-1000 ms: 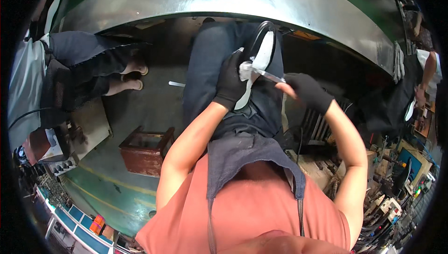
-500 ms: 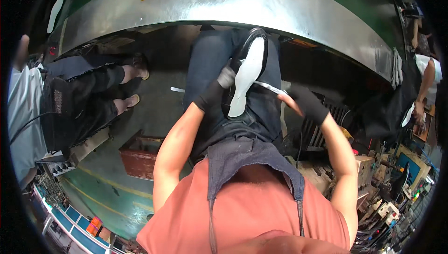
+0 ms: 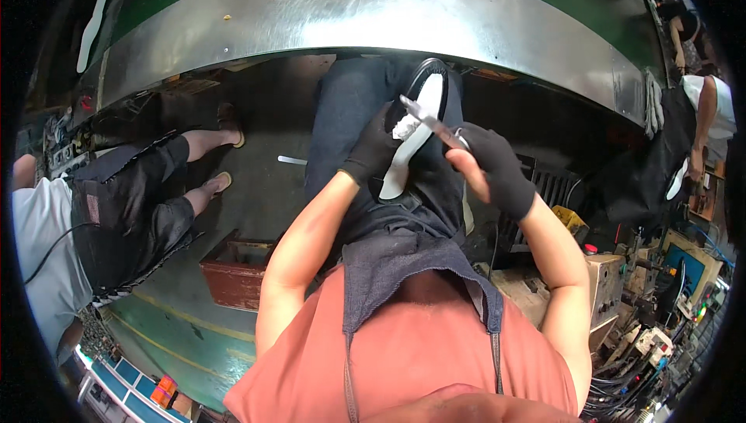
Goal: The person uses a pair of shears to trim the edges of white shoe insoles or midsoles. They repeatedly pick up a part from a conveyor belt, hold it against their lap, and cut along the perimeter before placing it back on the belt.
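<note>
A dark shoe lies sole up on my lap, its toe away from me, with a long white sole-shaped piece along its underside. My left hand, in a dark glove, is closed around the shoe's left side. By its fingers shows a crumpled white wad; I cannot tell whether it is pinched or only lies there. My gloved right hand, thumb bare, grips a long, narrow metal hand tool. The tool slants across the white piece, its far end near the wad. Its exact kind is unclear.
A shiny metal-edged bench with a green top curves ahead of my knees. At the left stands a person, beside a red-brown box on the floor. Another person works at far right, above machinery.
My right hand has moved left, bringing the tool across the shoe. A crumpled white wad now shows by my left fingers. The shoe stays on my lap, held by my left hand.
</note>
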Demonstrator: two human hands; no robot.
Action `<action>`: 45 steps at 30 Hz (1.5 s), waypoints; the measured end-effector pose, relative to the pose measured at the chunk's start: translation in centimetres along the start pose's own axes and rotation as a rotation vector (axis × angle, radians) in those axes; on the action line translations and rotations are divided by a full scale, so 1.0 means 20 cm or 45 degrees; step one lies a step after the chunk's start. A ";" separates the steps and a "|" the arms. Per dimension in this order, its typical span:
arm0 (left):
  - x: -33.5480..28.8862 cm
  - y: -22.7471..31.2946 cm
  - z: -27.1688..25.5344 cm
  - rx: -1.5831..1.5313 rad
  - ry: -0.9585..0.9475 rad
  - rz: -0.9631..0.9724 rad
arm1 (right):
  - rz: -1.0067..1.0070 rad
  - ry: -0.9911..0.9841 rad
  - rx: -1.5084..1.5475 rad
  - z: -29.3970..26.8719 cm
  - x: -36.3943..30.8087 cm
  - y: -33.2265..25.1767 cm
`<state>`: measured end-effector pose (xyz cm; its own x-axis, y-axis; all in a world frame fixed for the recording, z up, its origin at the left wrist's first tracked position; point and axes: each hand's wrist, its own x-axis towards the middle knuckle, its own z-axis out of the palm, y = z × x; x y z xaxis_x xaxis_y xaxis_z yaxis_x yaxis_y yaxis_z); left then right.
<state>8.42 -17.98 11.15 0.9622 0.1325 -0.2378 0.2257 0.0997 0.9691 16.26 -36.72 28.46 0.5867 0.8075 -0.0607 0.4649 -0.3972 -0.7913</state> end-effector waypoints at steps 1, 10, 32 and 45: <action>-0.01 -0.06 -0.01 0.046 -0.028 -0.038 | -0.078 0.041 -0.090 0.06 0.00 0.09; -0.10 0.18 -0.08 0.076 -0.279 -0.032 | 0.266 -0.084 -0.062 0.22 0.02 0.17; 1.18 0.99 0.15 -0.639 -0.069 0.418 | 0.398 0.366 0.358 0.65 -0.47 0.37; 0.18 0.23 -0.29 -0.479 -0.171 -0.149 | 0.767 0.163 0.812 0.63 -0.47 0.45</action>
<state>11.96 -11.34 14.29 0.9504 -0.0283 -0.3098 0.2871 0.4633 0.8384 6.62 -42.41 14.31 0.6997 0.4695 -0.5385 -0.3830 -0.3897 -0.8375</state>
